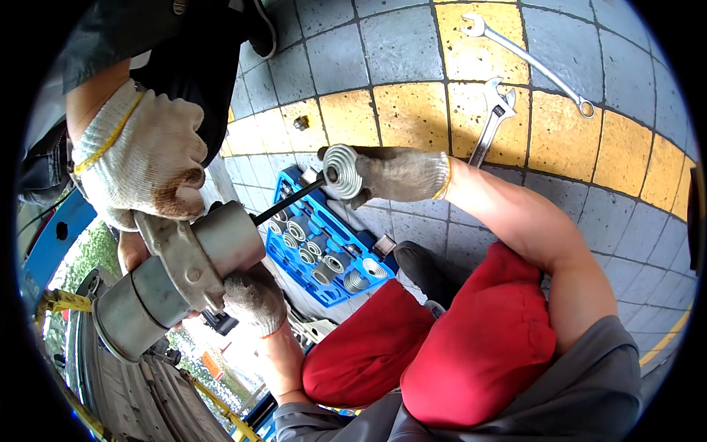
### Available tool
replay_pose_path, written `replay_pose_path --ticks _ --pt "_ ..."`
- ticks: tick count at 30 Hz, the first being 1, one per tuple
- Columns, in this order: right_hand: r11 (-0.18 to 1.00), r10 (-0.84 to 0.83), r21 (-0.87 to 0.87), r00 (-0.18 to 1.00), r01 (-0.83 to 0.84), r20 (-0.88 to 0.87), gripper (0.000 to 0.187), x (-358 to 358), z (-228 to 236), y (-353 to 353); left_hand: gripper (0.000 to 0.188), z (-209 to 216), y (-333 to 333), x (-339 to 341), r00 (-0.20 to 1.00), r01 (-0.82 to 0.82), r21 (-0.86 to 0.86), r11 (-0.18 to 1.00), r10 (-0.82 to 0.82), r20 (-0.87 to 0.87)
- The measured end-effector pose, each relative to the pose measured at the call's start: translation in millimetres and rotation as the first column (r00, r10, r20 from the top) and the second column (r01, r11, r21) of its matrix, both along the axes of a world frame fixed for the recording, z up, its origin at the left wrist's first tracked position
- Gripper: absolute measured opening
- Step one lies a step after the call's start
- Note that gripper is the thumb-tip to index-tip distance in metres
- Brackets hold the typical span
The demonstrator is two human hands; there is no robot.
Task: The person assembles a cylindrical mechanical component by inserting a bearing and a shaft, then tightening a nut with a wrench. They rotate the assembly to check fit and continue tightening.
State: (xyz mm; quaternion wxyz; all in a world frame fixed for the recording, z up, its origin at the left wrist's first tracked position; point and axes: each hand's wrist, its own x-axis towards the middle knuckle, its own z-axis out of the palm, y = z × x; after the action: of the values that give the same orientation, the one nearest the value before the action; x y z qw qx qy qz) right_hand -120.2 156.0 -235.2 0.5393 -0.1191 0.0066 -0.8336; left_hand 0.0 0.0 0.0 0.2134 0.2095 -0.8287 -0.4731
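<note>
My gloved right hand (398, 175) is closed around a stepped round metal disc (341, 172), at the end of a black threaded rod (289, 202). The rod runs into the open end of a grey metal cylinder (230, 234). A cast metal flange (177, 254) surrounds the middle, and a second, wider metal cylinder (131, 309) extends to the lower left. My gloved left hand (254, 298) grips the near cylinder from below, its fingertips partly hidden. Another person's gloved hand (151, 158) holds the flange from above, and bare fingers (132, 253) touch the wider cylinder.
Below the rod, an open blue case (324, 295) holds several round metal sleeves and discs. A combination wrench (534, 62), an adjustable wrench (492, 121) and a small dark nut (300, 123) lie on the yellow and grey tiles. A blue metal post (59, 236) stands at the left.
</note>
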Motion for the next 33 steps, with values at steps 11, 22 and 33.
replay_pose_path --ticks 11,22,33 --pt "0.981 -0.180 -0.040 0.825 0.188 -0.535 0.096 -33 36 -22 0.068 3 -2 18 0.993 -0.099 -0.121 0.988 0.106 0.052" --pt "0.848 -0.319 -0.045 0.440 0.529 -0.839 0.084 -48 97 -16 0.058 -8 2 -3 0.984 0.175 -0.360 0.916 -0.151 0.093" --pt "0.777 -0.345 -0.075 0.323 0.625 -0.881 0.089 -46 110 -15 0.074 3 9 7 0.999 0.043 0.158 0.987 -0.040 -0.023"
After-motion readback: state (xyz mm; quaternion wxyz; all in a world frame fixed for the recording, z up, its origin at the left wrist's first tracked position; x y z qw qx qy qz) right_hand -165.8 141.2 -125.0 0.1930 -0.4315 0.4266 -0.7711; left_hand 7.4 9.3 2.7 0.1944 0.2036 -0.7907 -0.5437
